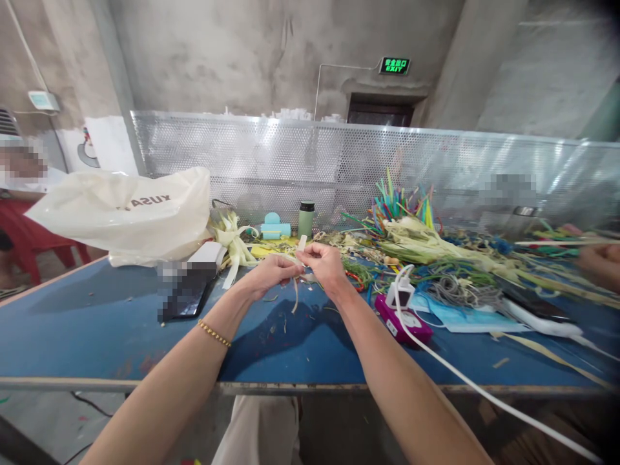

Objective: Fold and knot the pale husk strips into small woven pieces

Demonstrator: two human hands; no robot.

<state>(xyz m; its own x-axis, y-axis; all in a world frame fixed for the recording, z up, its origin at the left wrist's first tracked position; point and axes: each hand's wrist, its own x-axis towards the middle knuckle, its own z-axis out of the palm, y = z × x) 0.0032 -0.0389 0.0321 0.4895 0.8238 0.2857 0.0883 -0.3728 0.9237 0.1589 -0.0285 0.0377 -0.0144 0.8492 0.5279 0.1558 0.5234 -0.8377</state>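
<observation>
Both my hands meet over the middle of the blue table (97, 323). My right hand (325, 263) pinches a pale flat strip (302, 243), which looks like dried plant husk; its short end sticks up above the fingers. My left hand (272, 271), with a gold beaded bracelet at the wrist, is closed at the strip's other side, fingertips pressed together. A thin curled end hangs below the left fingers. Exactly how the strip runs between the fingertips is hidden. Beyond my left hand lies a bundle of pale green husks (233, 240).
At left are a white plastic bag (159, 216) and a dark phone (186, 297). A green bottle (305, 219) stands behind my hands. On the right sit a purple power socket (404, 323) with a white cable, grey cord (455, 290) and a blue mask (465, 316). Another person's hand (600, 265) is far right.
</observation>
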